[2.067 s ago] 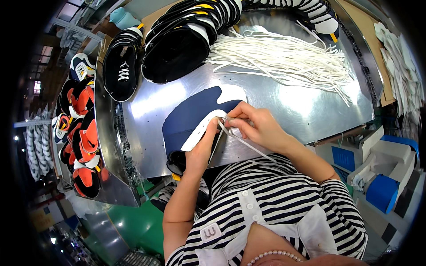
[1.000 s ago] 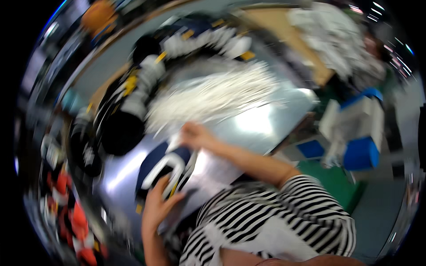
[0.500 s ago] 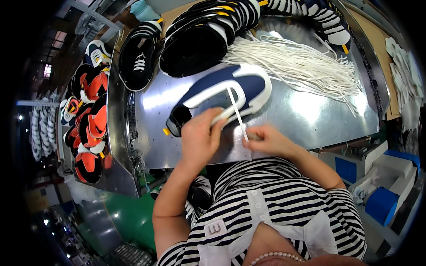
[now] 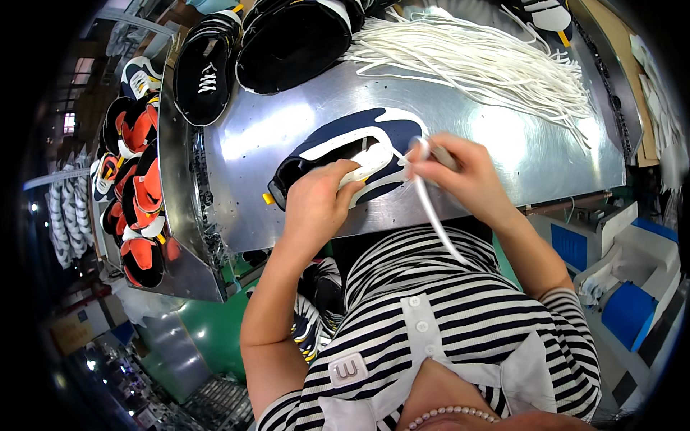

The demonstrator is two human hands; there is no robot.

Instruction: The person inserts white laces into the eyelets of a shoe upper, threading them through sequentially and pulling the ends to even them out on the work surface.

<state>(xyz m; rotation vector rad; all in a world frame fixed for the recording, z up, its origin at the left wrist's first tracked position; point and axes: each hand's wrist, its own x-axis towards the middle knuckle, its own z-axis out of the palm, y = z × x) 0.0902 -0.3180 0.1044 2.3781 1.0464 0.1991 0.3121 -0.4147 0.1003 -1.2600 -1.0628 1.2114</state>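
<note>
A navy and white shoe upper (image 4: pixel 394 129) lies on its side at the near part of the metal table, toe to the right. My left hand (image 4: pixel 320 197) is closed on the edge of its opening, thumb and fingers pinching near the white eyelet strip. Beside the toe end, my right hand (image 4: pixel 467 172) is closed on a white shoelace (image 4: pixel 433 215), which meets the upper at the eyelet strip and trails toward my lap. A small grey-brown piece (image 4: pixel 445 158), perhaps a tool handle, also sits in the right hand; its kind is unclear.
A bundle of white laces (image 4: pixel 474 65) lies at the far right of the metal table (image 4: pixel 241 187). Stacked black uppers (image 4: pixel 287 54) and a laced shoe upper (image 4: pixel 205 79) stand at the far left. Red-lined uppers (image 4: pixel 147 190) pile up beyond the left edge.
My right hand has moved up and to the right, and the lace now trails below it. My left hand still grips the upper. The whole view has shifted slightly.
</note>
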